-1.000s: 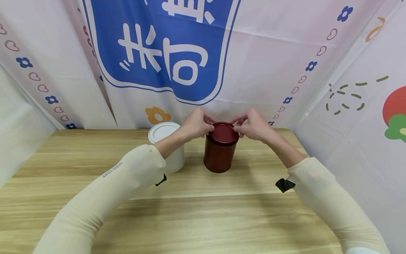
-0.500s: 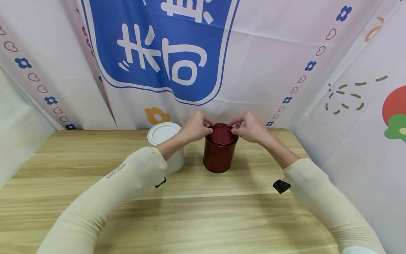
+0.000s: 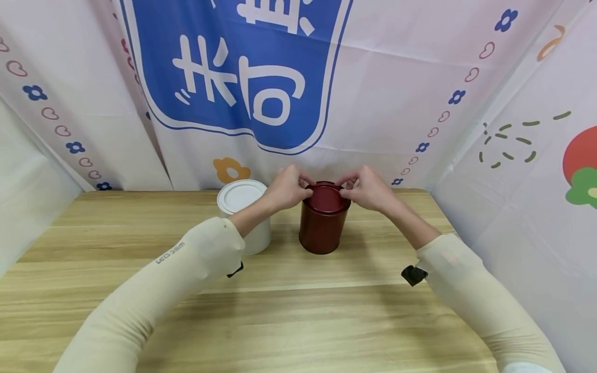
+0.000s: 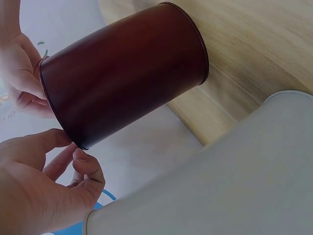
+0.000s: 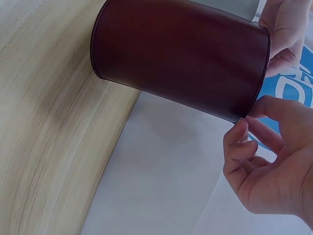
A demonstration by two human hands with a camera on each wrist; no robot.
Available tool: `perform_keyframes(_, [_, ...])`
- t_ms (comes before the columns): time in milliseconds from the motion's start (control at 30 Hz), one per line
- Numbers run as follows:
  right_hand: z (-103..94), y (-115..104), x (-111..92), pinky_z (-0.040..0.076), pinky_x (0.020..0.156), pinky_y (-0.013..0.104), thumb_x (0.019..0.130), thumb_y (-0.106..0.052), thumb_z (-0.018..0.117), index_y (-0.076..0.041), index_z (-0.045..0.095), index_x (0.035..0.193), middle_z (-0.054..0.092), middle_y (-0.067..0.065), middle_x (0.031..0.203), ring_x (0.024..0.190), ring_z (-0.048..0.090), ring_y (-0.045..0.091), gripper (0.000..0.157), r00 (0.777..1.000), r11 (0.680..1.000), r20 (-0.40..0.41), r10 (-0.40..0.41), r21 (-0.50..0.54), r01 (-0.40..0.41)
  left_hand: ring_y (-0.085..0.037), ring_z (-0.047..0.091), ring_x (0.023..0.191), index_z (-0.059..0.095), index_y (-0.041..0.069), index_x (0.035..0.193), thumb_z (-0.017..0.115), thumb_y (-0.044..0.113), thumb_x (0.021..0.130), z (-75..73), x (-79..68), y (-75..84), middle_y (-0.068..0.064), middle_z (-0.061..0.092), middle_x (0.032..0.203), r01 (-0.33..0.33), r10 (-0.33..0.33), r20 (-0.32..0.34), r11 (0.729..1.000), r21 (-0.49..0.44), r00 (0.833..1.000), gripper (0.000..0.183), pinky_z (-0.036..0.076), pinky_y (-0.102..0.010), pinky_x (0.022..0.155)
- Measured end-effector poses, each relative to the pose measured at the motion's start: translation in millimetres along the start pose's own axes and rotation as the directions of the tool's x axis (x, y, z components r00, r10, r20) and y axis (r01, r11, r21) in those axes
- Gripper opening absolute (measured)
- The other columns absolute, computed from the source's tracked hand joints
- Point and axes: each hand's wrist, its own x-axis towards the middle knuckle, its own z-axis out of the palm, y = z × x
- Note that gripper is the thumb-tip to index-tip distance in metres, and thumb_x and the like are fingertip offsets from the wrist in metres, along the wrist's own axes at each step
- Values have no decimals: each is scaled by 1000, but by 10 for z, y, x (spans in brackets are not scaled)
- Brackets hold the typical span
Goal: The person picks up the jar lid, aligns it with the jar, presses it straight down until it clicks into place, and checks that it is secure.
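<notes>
A dark red can stands upright on the wooden table, its red lid seated in the top within a darker rim. My left hand pinches the left edge of the lid between thumb and curled fingers. At the right edge my right hand does the same. In the left wrist view the fingers of the left hand curl close under the rim. The right wrist view has the right fingertips right at the rim, where the can hides part of the left hand.
Left of the red can stands a white can with a white lid, partly behind my left forearm. A printed cloth hangs directly behind the table, and more white cloth encloses both sides.
Both hands have shifted slightly, the right one a little to the left, with fingers closer in over the lid's edge. The cans have stayed in place. Little differs over the last half second.
</notes>
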Motion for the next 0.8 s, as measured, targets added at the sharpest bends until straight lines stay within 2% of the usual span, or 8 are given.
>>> perform_keyframes(100, [-14,5,-8,47,53,28,94,-11,72,-4,79,111,62,8,81,61,58,21,20,1000,1000,3,-5,14,4,-14,53,64,78,-1,112,72,7,95,6,-13,2,-5,62,69,-21,21,-11,1000,0,1000,20,43,-24,59])
perform_keyframes(167, [-32,5,-27,51,57,29,94,-14,73,-3,78,113,65,9,83,66,62,23,22,1000,1000,-2,-5,28,5,-16,56,65,76,-1,116,72,11,97,5,-31,16,-7,65,74,-28,28,-17,1000,-3,999,23,45,-24,59])
perform_keyframes(267, [-59,4,-71,56,63,31,93,-19,77,-1,76,118,70,13,90,75,68,27,31,1000,998,-1,-31,45,31,-21,64,78,73,-1,122,73,17,98,4,-72,29,-12,72,94,-62,62,-25,998,-7,998,30,53,-28,68])
perform_keyframes(400, [-75,27,-130,59,73,36,89,-20,83,1,71,127,73,17,114,96,70,31,45,991,991,37,-130,23,129,-26,68,99,71,1,127,79,21,94,16,-155,22,-14,72,115,-148,148,-2,989,-22,989,39,59,-37,85])
perform_keyframes(533, [-58,58,-164,59,80,42,86,-17,86,-1,66,136,68,15,133,116,65,34,55,975,979,92,-202,19,201,-24,68,103,71,2,128,82,21,91,34,-220,5,-11,74,116,-198,199,37,980,-32,979,43,59,-36,87])
perform_keyframes(633, [-39,74,-174,59,84,46,87,-16,85,-1,64,138,67,15,136,122,63,37,57,967,973,113,-229,42,226,-22,67,102,71,2,128,83,22,90,45,-237,-13,-10,74,117,-203,204,45,979,-28,978,45,58,-35,86])
perform_keyframes(800, [-27,88,-182,58,88,51,88,-15,85,1,64,138,66,17,137,125,62,39,56,966,971,111,-234,67,228,-22,67,106,70,2,129,83,25,90,45,-234,-36,-10,74,119,-196,197,48,980,-24,979,47,57,-35,90])
